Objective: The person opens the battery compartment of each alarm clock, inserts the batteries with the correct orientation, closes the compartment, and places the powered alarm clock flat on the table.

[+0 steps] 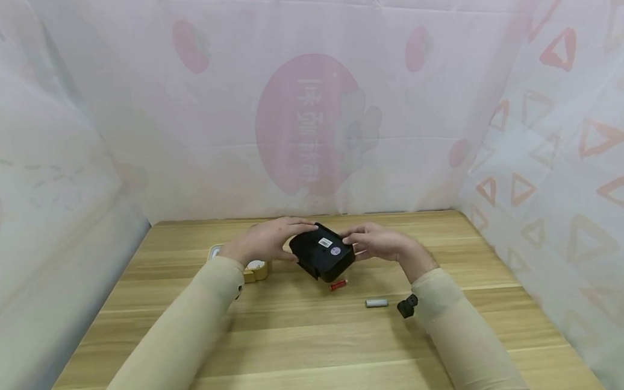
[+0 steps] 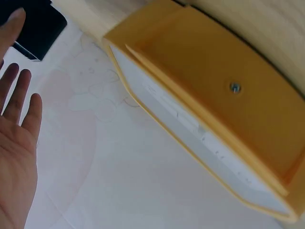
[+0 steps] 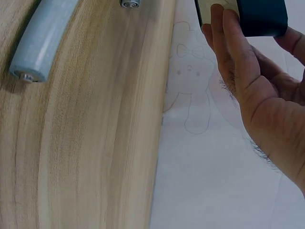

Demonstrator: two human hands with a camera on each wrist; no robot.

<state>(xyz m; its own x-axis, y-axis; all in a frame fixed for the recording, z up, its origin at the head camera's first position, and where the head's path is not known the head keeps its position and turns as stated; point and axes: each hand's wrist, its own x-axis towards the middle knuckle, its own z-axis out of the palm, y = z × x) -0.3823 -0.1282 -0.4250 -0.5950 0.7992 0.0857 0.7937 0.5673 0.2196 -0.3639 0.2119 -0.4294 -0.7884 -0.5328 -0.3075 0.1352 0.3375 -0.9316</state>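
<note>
A black box-shaped plastic device (image 1: 313, 256), with a white barcode label and a round purple sticker on its upward side, is tilted above the table between both hands. My left hand (image 1: 268, 239) holds its left end, fingers at the upper edge and thumb lower down. At the other end my right hand (image 1: 377, 243) grips it between thumb and fingers; the right wrist view shows a pale panel on the device (image 3: 218, 7). Just below lies a red battery (image 1: 338, 285). A grey-blue battery (image 1: 376, 303) rests nearer, large in the right wrist view.
A yellow-framed object with a white face (image 1: 260, 273), perhaps a clock, stands beside my left wrist, partly hidden. Behind it shows a pale-rimmed item (image 1: 215, 250). Printed white cloth (image 1: 208, 190) walls the wooden table (image 1: 301, 353) at the back and sides.
</note>
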